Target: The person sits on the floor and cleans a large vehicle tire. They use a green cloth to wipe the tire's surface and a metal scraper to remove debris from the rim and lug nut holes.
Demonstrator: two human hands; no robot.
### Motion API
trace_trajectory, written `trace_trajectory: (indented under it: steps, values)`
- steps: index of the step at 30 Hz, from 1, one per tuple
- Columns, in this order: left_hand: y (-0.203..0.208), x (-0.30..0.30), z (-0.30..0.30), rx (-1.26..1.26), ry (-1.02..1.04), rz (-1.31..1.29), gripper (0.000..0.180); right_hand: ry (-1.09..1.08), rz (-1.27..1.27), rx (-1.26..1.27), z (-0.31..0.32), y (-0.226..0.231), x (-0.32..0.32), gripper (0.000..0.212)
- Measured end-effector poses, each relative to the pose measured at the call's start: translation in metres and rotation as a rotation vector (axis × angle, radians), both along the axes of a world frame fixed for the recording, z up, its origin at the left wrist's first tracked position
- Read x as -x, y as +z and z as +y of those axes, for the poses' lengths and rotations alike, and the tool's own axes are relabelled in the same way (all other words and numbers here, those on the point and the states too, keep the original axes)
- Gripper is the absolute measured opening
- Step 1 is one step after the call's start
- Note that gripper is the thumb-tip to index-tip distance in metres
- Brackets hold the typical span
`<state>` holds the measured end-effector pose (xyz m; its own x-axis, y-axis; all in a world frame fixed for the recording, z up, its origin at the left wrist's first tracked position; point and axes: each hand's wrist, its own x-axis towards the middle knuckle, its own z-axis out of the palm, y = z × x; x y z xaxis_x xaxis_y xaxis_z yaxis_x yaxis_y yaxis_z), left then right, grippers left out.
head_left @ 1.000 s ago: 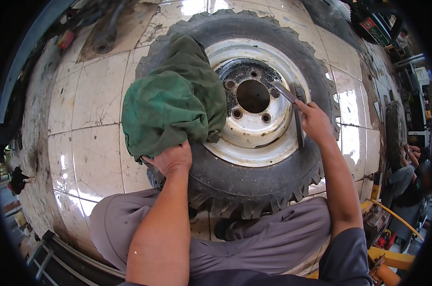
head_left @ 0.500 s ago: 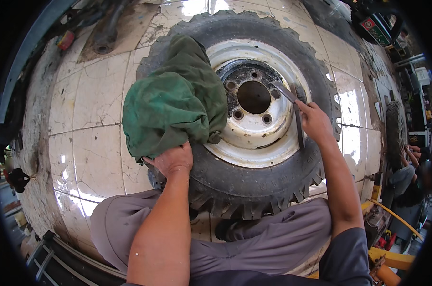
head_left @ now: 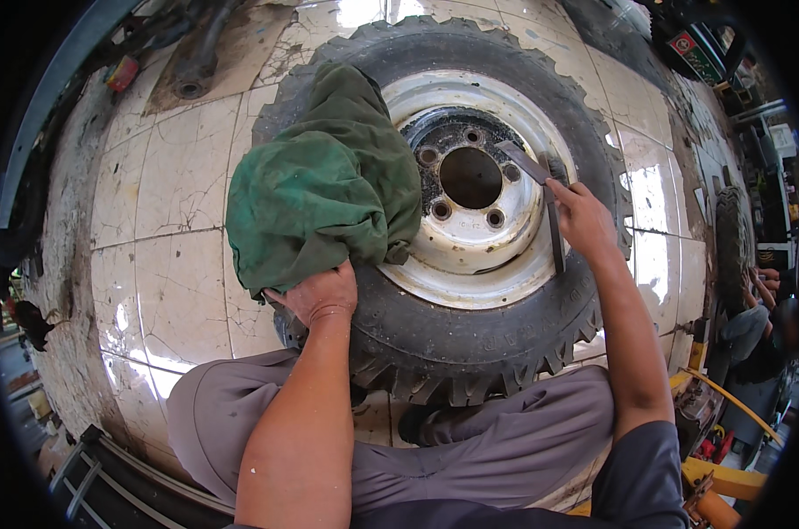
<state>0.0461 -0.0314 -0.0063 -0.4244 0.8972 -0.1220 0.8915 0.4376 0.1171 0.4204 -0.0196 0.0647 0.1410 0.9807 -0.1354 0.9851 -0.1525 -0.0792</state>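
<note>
At the right edge of rim (head_left: 488,289), right hand (head_left: 583,219) should hold steady the metal tool (head_left: 523,162) it grips, but whether left hand (head_left: 322,293) grips green cloth (head_left: 316,189), I cannot tell.

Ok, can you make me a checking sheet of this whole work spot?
Surface: tiled floor, cracked, stained, shiny in patches.
Job's things: tire with white rim; green cloth over its left part; flat metal tool over the rim.
Clutter: red-and-yellow container, metal part with a hole, upper left.
Grippers: left hand at the cloth's lower edge, fingers mostly hidden; right hand gripping the tool.
Cables: thin yellow line, lower right; cable or hose, cannot tell.
Surroundings: another person's hands near a second tire, right; yellow frame, lower right.
</note>
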Motion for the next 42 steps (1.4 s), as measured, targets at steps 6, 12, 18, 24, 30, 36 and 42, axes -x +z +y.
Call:
trace_trajectory:
  steps: [6, 12, 18, 24, 30, 36, 42]
  values:
    - [0.002, -0.001, 0.001, -0.003, -0.013, 0.002, 0.072, 0.007, 0.007, -0.010, 0.001, -0.001, -0.005, 0.041]
    - [0.004, -0.001, 0.002, 0.018, -0.002, -0.023, 0.072, 0.002, 0.016, -0.020, 0.003, -0.002, -0.004, 0.040]
    - [0.001, 0.000, 0.000, -0.029, -0.021, -0.008, 0.072, 0.008, 0.016, -0.003, 0.001, -0.001, -0.003, 0.040]
    - [0.000, 0.000, -0.001, -0.056, -0.022, -0.025, 0.071, -0.009, 0.025, -0.020, 0.000, -0.001, -0.002, 0.041]
    - [-0.002, 0.001, -0.002, -0.054, -0.015, -0.003, 0.071, 0.024, 0.050, -0.032, 0.000, -0.001, -0.004, 0.040]
    - [0.000, -0.002, -0.001, -0.050, -0.015, -0.001, 0.071, -0.134, 0.223, -0.126, 0.000, -0.005, -0.008, 0.041]
    - [-0.003, 0.001, 0.000, -0.022, -0.007, -0.005, 0.072, -0.362, 0.580, -0.092, 0.003, -0.010, 0.006, 0.046]
